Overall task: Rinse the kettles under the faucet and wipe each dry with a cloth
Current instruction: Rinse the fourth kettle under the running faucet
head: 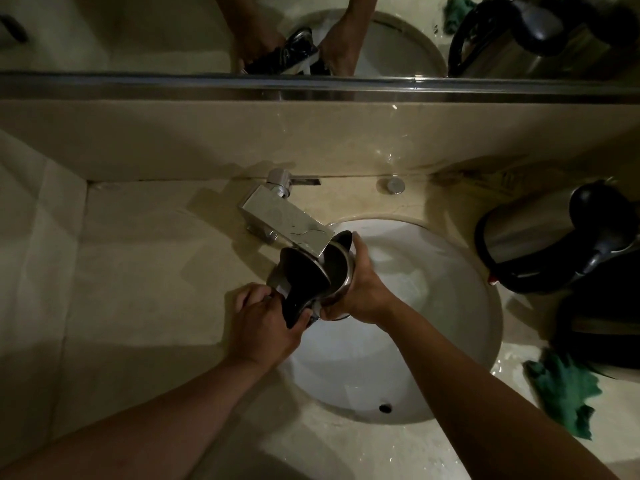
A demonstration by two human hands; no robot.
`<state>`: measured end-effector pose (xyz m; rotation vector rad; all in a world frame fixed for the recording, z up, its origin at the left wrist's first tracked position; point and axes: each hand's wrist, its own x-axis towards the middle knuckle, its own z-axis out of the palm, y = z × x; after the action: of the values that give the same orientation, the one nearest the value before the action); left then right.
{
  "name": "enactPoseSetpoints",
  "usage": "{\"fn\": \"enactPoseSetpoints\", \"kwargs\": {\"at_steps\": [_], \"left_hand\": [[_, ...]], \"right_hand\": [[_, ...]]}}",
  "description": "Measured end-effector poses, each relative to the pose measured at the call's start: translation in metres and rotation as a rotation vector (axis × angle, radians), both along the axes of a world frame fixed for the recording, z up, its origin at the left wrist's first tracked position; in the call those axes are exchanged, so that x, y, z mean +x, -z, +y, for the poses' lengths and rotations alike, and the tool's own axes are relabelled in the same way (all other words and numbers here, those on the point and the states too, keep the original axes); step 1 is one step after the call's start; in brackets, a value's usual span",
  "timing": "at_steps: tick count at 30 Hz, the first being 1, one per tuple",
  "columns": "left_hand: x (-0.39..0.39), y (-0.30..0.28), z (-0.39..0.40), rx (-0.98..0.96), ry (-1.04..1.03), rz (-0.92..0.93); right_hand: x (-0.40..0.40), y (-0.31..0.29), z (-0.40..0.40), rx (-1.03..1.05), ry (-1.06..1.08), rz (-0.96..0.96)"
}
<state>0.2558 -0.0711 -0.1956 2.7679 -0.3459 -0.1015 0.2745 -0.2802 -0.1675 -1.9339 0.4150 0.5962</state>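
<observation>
A steel kettle (pixel 337 268) with a black open lid is held tilted under the chrome faucet (pixel 287 221) at the left rim of the white sink (pixel 450 306). Its mouth sits right below the spout. My left hand (pixel 263 323) grips the kettle's black handle. My right hand (pixel 363 289) wraps around its steel body from the right. A second steel kettle (pixel 540 237) with a black handle lies on the counter to the right of the sink. A green cloth (pixel 561 386) lies crumpled at the counter's right front.
A beige stone counter (pixel 138 289) surrounds the sink, wet near the cloth. A dark object (pixel 595 334) sits between the second kettle and the cloth. A mirror (pixel 173 32) with a metal ledge runs along the back wall. A round chrome knob (pixel 394 185) sits behind the basin.
</observation>
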Motion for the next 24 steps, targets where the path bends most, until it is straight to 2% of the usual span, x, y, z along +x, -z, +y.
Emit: {"fn": "enactPoseSetpoints", "kwargs": {"at_steps": [24], "left_hand": [[-0.0006,-0.0008,0.0003,-0.003,0.005,-0.020]], "right_hand": [[-0.0003,-0.0067,-0.0015,-0.030,-0.042,-0.039]]}}
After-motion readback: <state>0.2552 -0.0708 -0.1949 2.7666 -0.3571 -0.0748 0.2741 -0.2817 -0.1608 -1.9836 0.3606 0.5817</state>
